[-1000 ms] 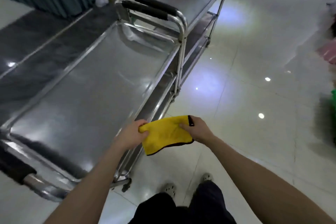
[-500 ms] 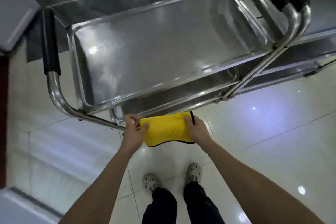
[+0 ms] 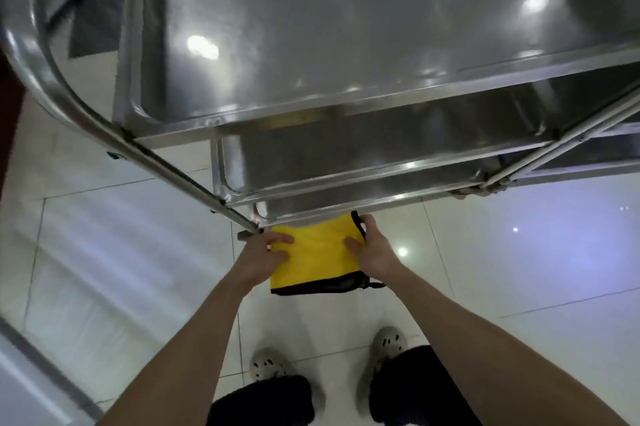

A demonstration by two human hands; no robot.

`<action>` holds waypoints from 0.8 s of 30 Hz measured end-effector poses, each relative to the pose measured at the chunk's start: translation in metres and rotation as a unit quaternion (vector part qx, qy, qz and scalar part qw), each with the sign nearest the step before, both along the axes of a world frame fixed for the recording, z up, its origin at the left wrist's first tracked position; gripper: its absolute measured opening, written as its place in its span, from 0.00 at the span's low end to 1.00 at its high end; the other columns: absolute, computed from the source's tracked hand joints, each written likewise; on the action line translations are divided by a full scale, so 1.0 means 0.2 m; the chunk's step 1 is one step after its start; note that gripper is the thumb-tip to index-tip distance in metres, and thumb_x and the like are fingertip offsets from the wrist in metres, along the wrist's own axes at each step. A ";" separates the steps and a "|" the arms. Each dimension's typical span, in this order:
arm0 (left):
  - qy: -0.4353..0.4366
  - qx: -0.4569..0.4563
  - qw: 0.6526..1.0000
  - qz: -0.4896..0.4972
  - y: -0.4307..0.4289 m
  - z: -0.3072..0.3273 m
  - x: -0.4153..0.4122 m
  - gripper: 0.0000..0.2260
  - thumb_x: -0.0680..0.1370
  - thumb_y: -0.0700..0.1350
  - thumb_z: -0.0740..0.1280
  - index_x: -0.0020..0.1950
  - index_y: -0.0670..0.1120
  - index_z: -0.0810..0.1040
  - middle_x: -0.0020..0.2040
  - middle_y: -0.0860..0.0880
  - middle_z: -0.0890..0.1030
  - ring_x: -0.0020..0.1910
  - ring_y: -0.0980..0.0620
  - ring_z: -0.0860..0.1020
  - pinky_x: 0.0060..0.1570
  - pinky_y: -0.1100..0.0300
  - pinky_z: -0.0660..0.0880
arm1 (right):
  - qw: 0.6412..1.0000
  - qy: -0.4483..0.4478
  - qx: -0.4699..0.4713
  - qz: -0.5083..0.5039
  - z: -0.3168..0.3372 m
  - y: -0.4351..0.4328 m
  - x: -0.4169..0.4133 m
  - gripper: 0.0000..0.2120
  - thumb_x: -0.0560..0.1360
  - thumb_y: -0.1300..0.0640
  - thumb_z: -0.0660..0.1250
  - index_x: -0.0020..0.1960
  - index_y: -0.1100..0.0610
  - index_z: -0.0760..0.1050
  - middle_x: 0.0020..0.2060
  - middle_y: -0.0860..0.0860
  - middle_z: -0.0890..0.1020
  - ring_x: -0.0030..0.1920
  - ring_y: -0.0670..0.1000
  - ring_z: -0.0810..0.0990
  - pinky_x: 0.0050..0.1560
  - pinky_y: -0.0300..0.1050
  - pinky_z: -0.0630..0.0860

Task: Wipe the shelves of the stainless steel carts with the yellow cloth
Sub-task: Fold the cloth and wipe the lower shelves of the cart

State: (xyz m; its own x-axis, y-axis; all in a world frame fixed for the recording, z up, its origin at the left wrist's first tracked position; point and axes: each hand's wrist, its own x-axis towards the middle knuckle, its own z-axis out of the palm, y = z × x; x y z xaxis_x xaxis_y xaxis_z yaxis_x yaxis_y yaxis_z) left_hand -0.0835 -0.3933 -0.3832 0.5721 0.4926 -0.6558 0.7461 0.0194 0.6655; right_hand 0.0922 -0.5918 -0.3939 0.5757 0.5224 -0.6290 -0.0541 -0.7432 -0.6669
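The yellow cloth [image 3: 317, 254] was held flat — gripped at its sides by the left hand [image 3: 265, 254] and right hand [image 3: 375, 251] — likely so a lower shelf [image 3: 346, 162] could be wiped.

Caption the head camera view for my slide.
Left hand and right hand hold the yellow cloth by the lower shelves of the steel cart.
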 end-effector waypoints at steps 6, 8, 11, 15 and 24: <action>0.008 0.108 0.988 -0.106 0.10 -0.77 0.04 0.25 0.77 0.41 0.77 0.71 0.53 0.76 0.69 0.52 0.68 0.59 0.54 0.76 0.48 0.62 0.77 | 0.999 -0.038 0.003 -0.013 -0.68 0.17 0.00 0.30 0.78 0.61 0.65 0.71 0.38 0.56 0.43 0.55 0.82 0.39 0.59 0.83 0.32 0.50 0.77; -0.007 0.149 0.981 -0.127 0.18 -1.00 0.06 0.27 0.76 0.39 0.76 0.73 0.52 0.74 0.72 0.48 0.70 0.66 0.47 0.76 0.56 0.55 0.77 | 0.996 -0.079 0.015 0.028 -0.91 0.24 0.01 0.26 0.76 0.64 0.63 0.64 0.38 0.61 0.42 0.52 0.80 0.39 0.58 0.81 0.34 0.46 0.71; -0.041 0.210 0.970 -0.117 0.36 -1.29 0.18 0.29 0.75 0.41 0.74 0.75 0.53 0.74 0.75 0.45 0.70 0.71 0.44 0.74 0.60 0.58 0.72 | 0.983 -0.177 0.042 0.035 -1.20 0.43 0.13 0.16 0.78 0.62 0.64 0.57 0.41 0.70 0.45 0.51 0.79 0.42 0.55 0.80 0.37 0.43 0.70; -0.070 0.268 0.956 -0.097 0.61 -1.62 0.34 0.30 0.79 0.43 0.74 0.80 0.52 0.72 0.77 0.42 0.71 0.70 0.41 0.76 0.65 0.50 0.78 | 0.942 -0.314 0.030 0.115 -1.61 0.70 0.34 0.13 0.85 0.51 0.62 0.68 0.50 0.77 0.62 0.60 0.77 0.61 0.62 0.79 0.56 0.49 0.75; -0.038 0.219 0.920 0.324 0.39 -1.80 -0.11 0.23 0.67 0.69 0.74 0.44 0.51 0.81 0.41 0.52 0.85 0.46 0.45 0.84 0.47 0.51 0.80 | 0.885 -0.387 -0.051 0.254 -1.75 0.81 0.15 0.26 0.85 0.36 0.57 0.78 0.47 0.70 0.85 0.58 0.56 0.86 0.59 0.49 0.82 0.72 0.49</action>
State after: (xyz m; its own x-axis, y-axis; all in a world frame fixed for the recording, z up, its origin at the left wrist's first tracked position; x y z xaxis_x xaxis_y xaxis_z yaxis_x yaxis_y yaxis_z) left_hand -0.1057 -0.3150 -0.7430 0.1013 0.9535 -0.2838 0.6234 0.1615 0.7651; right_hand 0.1225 -0.4290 -0.7432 0.5621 0.8006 -0.2076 0.7476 -0.5992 -0.2864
